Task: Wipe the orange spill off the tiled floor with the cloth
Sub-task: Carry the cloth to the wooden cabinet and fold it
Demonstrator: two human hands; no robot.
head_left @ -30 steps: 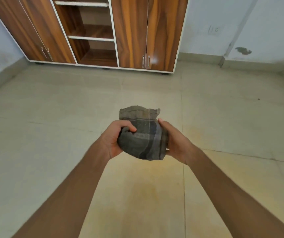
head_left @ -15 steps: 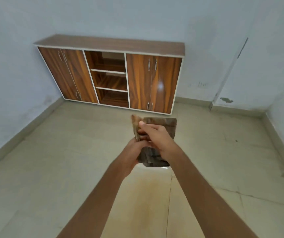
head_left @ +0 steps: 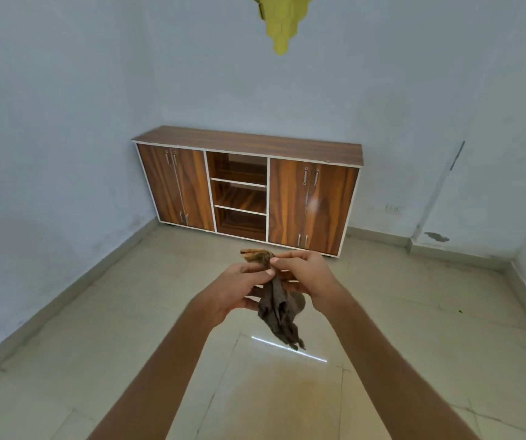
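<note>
Pale tiled floor (head_left: pixel 96 344) runs back to a wood cabinet (head_left: pixel 249 185) against blue walls. A yellow thing (head_left: pixel 279 23) hangs at the top edge; can't tell what it is. Change since a second ago: the cloth (head_left: pixel 279 312) was a folded pad between my palms, and now it is shaken out, hanging limp in a twist. Left hand (head_left: pixel 239 287) and right hand (head_left: pixel 306 277) both pinch its top end, each grip narrow, thumb and fingertips closed on fabric. The top corner shows orange-brown staining. The view has lifted too, so the whole cabinet shows. The cloth is in the air, well above the floor, touching only my hands. The spill (head_left: pixel 290 398) lies below and nearer me, a faint orange film on the tile between my forearms. My reading: I am hunting a clean face to refold, and the wiping is not finished. The left skirting and the cabinet stand well apart from the spill, so wide strokes should have room.
</note>
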